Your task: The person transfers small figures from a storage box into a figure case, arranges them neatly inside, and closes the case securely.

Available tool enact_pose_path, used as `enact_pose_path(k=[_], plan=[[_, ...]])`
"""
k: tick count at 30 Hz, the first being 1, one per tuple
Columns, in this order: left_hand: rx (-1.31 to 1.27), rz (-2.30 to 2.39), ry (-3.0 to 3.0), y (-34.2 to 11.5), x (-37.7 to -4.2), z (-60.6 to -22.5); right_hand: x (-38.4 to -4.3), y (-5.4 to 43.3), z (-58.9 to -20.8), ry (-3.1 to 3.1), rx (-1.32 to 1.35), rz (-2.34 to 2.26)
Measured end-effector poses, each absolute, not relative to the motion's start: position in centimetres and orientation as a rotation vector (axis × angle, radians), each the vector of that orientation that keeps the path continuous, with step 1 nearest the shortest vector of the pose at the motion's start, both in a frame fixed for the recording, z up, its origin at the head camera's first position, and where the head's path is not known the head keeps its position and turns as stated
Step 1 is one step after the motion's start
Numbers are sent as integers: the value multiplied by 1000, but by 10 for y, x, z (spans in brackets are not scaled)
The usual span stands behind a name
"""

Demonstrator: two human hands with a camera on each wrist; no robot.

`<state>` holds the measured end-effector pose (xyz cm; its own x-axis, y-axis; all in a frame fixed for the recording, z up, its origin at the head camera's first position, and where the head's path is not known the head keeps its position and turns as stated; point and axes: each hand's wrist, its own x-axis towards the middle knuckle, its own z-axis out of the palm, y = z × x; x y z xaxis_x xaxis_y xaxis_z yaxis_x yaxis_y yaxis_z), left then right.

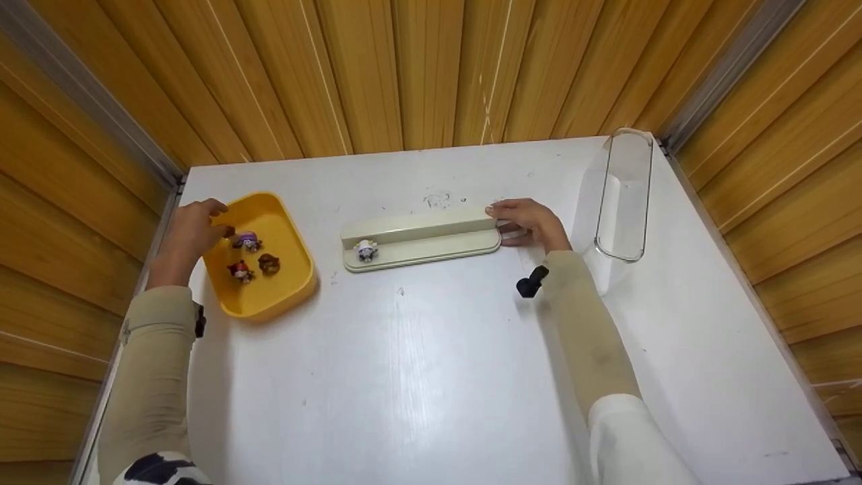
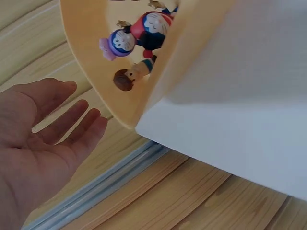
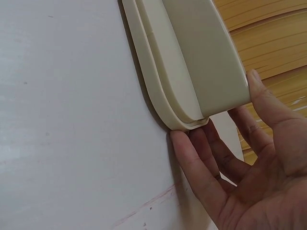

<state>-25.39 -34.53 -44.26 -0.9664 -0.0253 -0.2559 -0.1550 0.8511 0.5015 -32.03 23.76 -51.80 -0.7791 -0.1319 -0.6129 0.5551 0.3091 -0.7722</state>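
Note:
My left hand [image 1: 185,236] is at the left rim of a yellow bin [image 1: 296,229], fingers loosely bent with nothing in them in the left wrist view. Several small figurines lie in the bin, among them one with a purple hat [image 2: 121,42], one in red [image 1: 240,271] and one with brown hair [image 2: 123,80]. A cream display base [image 1: 431,246] with a raised back ledge lies mid-table. Its right end is held by my right hand [image 1: 532,219], thumb on the ledge's upper corner and fingers against the end. A small white figurine [image 1: 366,250] stands at the base's left end.
A clear plastic cover [image 1: 623,195] stands at the table's right rear. Wood-patterned panels [image 1: 417,74] rise behind the white table [image 1: 417,364] and along both sides. A black wrist device [image 1: 532,281] juts from the right sleeve.

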Motion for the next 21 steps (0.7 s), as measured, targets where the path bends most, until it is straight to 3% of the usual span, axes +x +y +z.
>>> enact_pose_path(k=[21], plan=[[-275, 804, 2764, -347, -270, -483, -317, 234, -519, 1983, 367, -1531]])
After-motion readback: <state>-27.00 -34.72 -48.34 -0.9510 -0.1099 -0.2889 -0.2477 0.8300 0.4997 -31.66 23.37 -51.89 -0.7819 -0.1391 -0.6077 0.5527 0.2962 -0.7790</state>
